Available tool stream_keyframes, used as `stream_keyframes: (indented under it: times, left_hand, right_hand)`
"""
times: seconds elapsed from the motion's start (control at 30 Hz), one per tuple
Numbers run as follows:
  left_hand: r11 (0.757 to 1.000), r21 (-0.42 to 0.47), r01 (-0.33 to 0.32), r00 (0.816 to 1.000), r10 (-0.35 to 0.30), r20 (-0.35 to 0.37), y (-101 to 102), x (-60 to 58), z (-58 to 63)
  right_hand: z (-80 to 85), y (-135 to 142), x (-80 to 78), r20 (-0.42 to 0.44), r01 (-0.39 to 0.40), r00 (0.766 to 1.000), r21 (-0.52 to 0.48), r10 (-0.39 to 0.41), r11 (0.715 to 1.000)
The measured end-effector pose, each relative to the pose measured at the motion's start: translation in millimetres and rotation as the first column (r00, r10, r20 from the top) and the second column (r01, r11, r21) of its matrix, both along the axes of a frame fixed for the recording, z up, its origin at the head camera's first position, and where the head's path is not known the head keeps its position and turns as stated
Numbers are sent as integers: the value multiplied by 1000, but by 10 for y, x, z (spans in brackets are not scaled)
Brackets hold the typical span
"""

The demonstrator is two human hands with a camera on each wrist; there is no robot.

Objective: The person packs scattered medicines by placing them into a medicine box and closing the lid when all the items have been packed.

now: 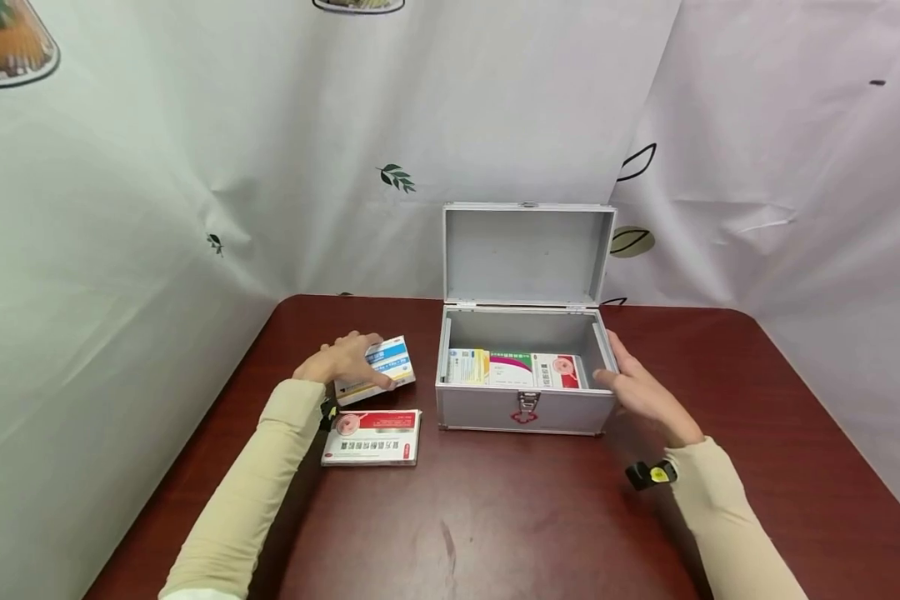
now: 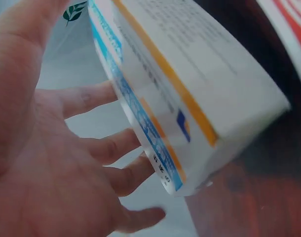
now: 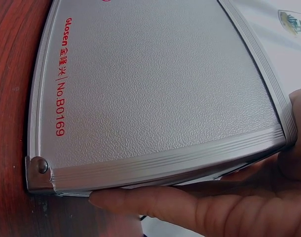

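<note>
My left hand (image 1: 345,360) holds a white medicine box (image 1: 392,362) with blue and yellow bands, thumb on its near side and fingers on the far side. In the left wrist view the same medicine box (image 2: 190,74) appears tilted, its edge against the fingers. A silver metal case (image 1: 487,410) stands with its lid (image 1: 528,254) raised. Along the case's right side lies my right hand (image 1: 641,396), thumb over the rim. Seen from the right wrist, the fingers (image 3: 155,205) run along the case's outer side.
Inside the case stand a yellow-and-white box (image 1: 467,367), a green-and-magenta box (image 1: 510,369) and a red-and-white box (image 1: 557,371). Another red-and-white medicine box (image 1: 371,437) lies flat on the dark red table (image 1: 525,508). A pale printed curtain (image 1: 345,125) hangs behind.
</note>
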State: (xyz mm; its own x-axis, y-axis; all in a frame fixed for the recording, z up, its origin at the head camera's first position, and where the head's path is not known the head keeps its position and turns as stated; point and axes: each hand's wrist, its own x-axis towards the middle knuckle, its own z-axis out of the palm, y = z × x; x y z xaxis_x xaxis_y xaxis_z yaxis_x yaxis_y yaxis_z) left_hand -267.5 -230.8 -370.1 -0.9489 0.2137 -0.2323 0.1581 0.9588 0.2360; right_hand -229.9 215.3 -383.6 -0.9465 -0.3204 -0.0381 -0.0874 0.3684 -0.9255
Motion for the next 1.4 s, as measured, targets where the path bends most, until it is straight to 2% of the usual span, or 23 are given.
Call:
stream_keyframes:
  times: [0.13, 0.23, 0.3, 0.5, 0.6, 0.7, 1.03, 1.23, 1.4]
  left_hand:
    - [1000, 11, 7, 999, -7, -46, 13, 13, 101]
    - [1000, 14, 3, 998, -2, -69, 34, 25, 175]
    - [1000, 18, 2, 997, -1, -80, 49, 27, 220]
    - [999, 49, -18, 1000, 19, -7, 87, 38, 418]
    - [998, 36, -50, 998, 48, 35, 124, 72, 526]
    - [997, 7, -77, 996, 76, 53, 158, 126, 600]
    - [990, -20, -140, 990, 141, 9, 275, 237, 636]
    - [987, -37, -153, 987, 155, 38, 325, 304, 693]
    - [986, -25, -166, 986, 166, -36, 377, 358, 721]
  right_hand:
    - [3, -13, -22, -12, -11, 1000, -20, 11, 1000]
    - [2, -14, -29, -40, -13, 999, 21, 14, 1000]
    - [-5, -10, -28, -37, -12, 999, 14, 12, 1000]
    - [14, 10, -13, -25, -10, 1000, 5, 10, 1000]
    - [34, 22, -16, -42, -8, 999, 14, 8, 1000]
    - [32, 26, -23, -22, -10, 1000, -1, 10, 1000]
    - [15, 4, -33, -27, -6, 1000, 27, 7, 1000]
    - [23, -2, -33, -28, -4, 1000, 43, 5, 999]
    - [9, 8, -10, -18, 2, 1000, 53, -1, 999]
